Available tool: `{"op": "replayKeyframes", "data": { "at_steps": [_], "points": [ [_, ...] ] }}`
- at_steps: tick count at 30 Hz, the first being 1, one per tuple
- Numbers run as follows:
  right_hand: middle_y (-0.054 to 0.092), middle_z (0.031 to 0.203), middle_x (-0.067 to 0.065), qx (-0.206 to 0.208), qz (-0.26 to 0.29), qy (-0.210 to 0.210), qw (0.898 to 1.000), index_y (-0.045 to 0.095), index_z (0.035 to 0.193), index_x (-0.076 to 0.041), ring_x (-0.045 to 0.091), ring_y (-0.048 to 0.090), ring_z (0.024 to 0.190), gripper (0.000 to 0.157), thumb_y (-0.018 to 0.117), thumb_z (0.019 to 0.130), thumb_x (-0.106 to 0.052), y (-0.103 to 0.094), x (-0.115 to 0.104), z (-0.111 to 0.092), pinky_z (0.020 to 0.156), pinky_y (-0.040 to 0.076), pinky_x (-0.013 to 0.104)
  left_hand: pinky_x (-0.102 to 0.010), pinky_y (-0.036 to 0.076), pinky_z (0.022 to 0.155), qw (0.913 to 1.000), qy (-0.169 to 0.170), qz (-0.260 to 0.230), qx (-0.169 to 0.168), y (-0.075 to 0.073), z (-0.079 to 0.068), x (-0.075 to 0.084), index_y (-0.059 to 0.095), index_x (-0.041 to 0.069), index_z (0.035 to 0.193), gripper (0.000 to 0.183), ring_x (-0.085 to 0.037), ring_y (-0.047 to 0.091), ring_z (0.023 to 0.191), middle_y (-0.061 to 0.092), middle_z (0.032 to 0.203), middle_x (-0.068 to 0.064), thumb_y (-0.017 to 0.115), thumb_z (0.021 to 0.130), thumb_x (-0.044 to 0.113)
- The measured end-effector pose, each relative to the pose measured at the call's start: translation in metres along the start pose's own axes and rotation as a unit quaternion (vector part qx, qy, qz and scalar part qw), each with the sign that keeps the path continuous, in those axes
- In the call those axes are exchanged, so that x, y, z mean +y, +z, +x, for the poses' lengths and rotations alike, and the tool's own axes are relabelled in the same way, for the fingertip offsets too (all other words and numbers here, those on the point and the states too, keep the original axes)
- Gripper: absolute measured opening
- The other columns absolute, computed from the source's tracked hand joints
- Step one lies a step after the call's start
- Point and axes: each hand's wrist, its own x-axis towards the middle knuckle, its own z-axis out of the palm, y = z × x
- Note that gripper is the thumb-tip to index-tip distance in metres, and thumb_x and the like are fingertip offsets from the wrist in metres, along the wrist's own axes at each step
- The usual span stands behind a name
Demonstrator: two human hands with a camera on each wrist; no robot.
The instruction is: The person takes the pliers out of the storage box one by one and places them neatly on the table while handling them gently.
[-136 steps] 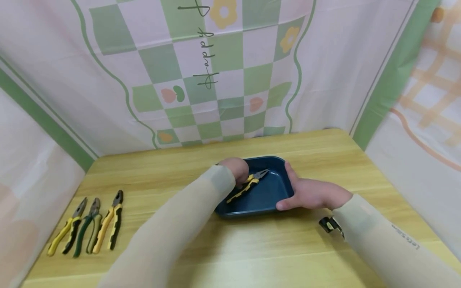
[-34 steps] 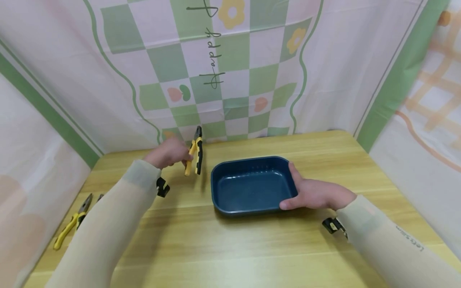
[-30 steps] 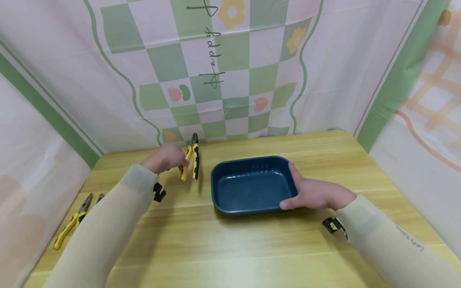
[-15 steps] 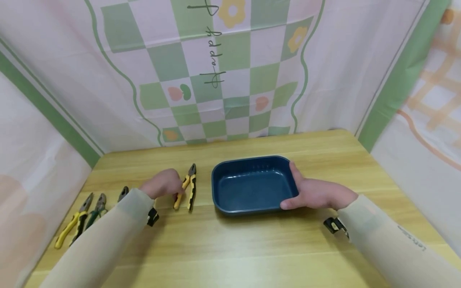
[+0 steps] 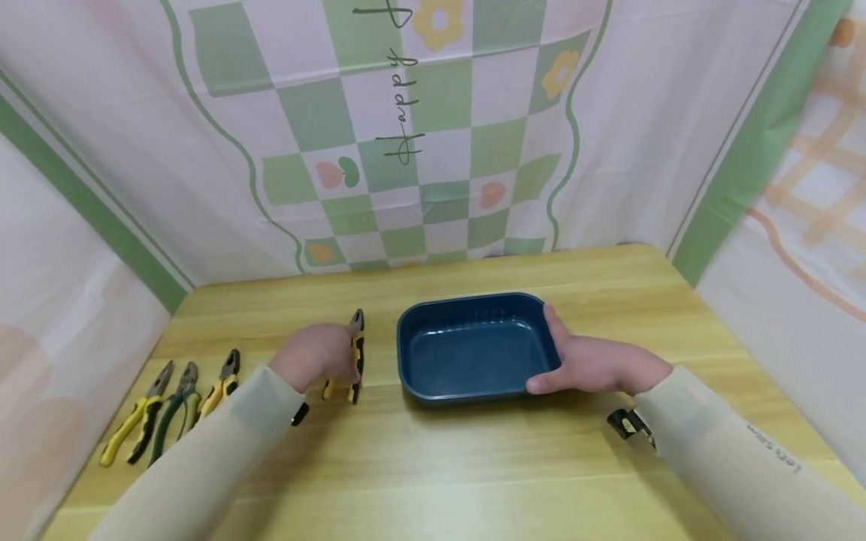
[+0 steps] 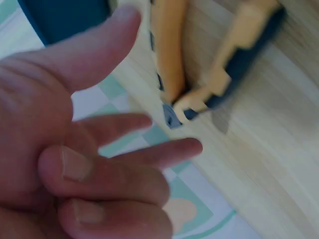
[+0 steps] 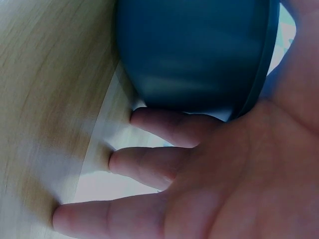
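Note:
In the head view, my left hand is over yellow-and-black pliers lying on the table left of the dark blue tray. The left wrist view shows that hand's thumb, index and middle fingers extended, the other two fingers bent. A gap separates them from the pliers' spread handles. My right hand braces the tray's right end, thumb along the front corner and index finger at the back corner. In the right wrist view, its other fingers stretch straight beside the tray wall, tips on the table.
Three pliers lie in a row at the left: yellow-black ones, green-handled ones and orange-black ones, the last partly hidden by my left sleeve. A patterned curtain hangs behind the table.
My left hand took the yellow-and-black pliers out of the tray, carried them left, set them on the table and let go. My right hand has stayed at the tray.

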Motion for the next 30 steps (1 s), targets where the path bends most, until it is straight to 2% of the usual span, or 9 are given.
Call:
{"op": "replayKeyframes", "data": {
  "at_steps": [1, 4, 9, 12, 15, 21, 26, 30],
  "points": [
    [0.012, 0.154, 0.041, 0.000, -0.001, 0.000, 1.000, -0.029, 0.150, -0.003, 0.043, 0.038, 0.132, 0.134, 0.075, 0.084, -0.057, 0.000, 0.000, 0.000, 0.110, 0.025, 0.059, -0.041, 0.052, 0.071, 1.0000, 0.004, 0.006, -0.004, 0.001, -0.002, 0.002, 0.039, 0.014, 0.155, 0.089, -0.019, 0.063, 0.078, 0.070, 0.111, -0.007, 0.085, 0.081, 0.032],
    [0.015, 0.153, 0.041, 0.000, -0.004, 0.001, 1.000, -0.030, 0.150, -0.003, 0.042, 0.042, 0.129, 0.135, 0.074, 0.084, -0.057, 0.001, -0.001, 0.000, 0.109, 0.027, 0.059, -0.038, 0.051, 0.064, 0.9992, 0.012, 0.037, -0.004, 0.005, -0.004, 0.004, 0.042, 0.015, 0.153, 0.090, -0.017, 0.061, 0.078, 0.069, 0.109, -0.008, 0.086, 0.078, 0.036],
    [0.014, 0.153, 0.041, 0.001, -0.009, 0.002, 1.000, -0.030, 0.149, -0.004, 0.042, 0.042, 0.130, 0.135, 0.074, 0.083, -0.059, 0.001, 0.000, 0.001, 0.109, 0.027, 0.058, -0.032, 0.042, 0.050, 0.9970, 0.003, 0.076, -0.017, 0.011, -0.010, 0.006, 0.036, 0.015, 0.155, 0.093, -0.014, 0.052, 0.060, 0.065, 0.075, -0.005, 0.084, 0.080, 0.040],
    [0.011, 0.154, 0.040, -0.001, -0.007, 0.002, 1.000, -0.031, 0.149, -0.004, 0.042, 0.041, 0.132, 0.135, 0.074, 0.083, -0.059, 0.001, 0.000, 0.001, 0.110, 0.026, 0.059, -0.031, 0.035, 0.046, 0.9955, -0.004, 0.092, -0.026, 0.016, -0.019, 0.006, 0.035, 0.013, 0.155, 0.095, -0.014, 0.046, 0.054, 0.060, 0.065, -0.003, 0.084, 0.080, 0.042],
    [0.012, 0.154, 0.040, 0.000, -0.008, 0.003, 1.000, -0.030, 0.149, -0.004, 0.042, 0.041, 0.131, 0.135, 0.074, 0.083, -0.059, 0.001, 0.001, 0.001, 0.110, 0.026, 0.059, -0.030, 0.032, 0.046, 0.9954, -0.011, 0.092, -0.021, 0.021, -0.030, 0.004, 0.036, 0.012, 0.155, 0.096, -0.014, 0.045, 0.055, 0.058, 0.065, -0.003, 0.085, 0.079, 0.043],
    [0.019, 0.152, 0.041, -0.001, -0.010, 0.008, 1.000, -0.031, 0.149, -0.003, 0.041, 0.044, 0.128, 0.135, 0.073, 0.083, -0.059, 0.001, 0.000, 0.001, 0.109, 0.027, 0.058, -0.031, 0.035, 0.048, 0.9960, -0.035, 0.079, -0.023, 0.024, -0.052, -0.011, 0.035, 0.009, 0.155, 0.098, -0.016, 0.049, 0.057, 0.055, 0.067, -0.004, 0.085, 0.078, 0.042],
    [0.020, 0.151, 0.041, -0.001, -0.012, 0.008, 1.000, -0.031, 0.149, -0.003, 0.041, 0.044, 0.128, 0.135, 0.073, 0.084, -0.059, 0.001, 0.000, 0.001, 0.109, 0.028, 0.058, -0.032, 0.037, 0.047, 0.9964, -0.057, 0.062, -0.014, 0.027, -0.063, -0.033, 0.037, 0.005, 0.153, 0.097, -0.017, 0.051, 0.057, 0.054, 0.068, -0.005, 0.086, 0.077, 0.041],
    [0.017, 0.152, 0.041, -0.001, -0.012, 0.007, 1.000, -0.031, 0.149, -0.003, 0.043, 0.041, 0.131, 0.135, 0.073, 0.084, -0.059, 0.001, -0.001, 0.001, 0.109, 0.026, 0.059, -0.040, 0.046, 0.053, 0.9954, -0.077, 0.055, -0.014, 0.029, -0.067, -0.051, 0.040, 0.003, 0.151, 0.098, -0.020, 0.055, 0.062, 0.064, 0.083, -0.010, 0.088, 0.075, 0.040]
  ]
}}
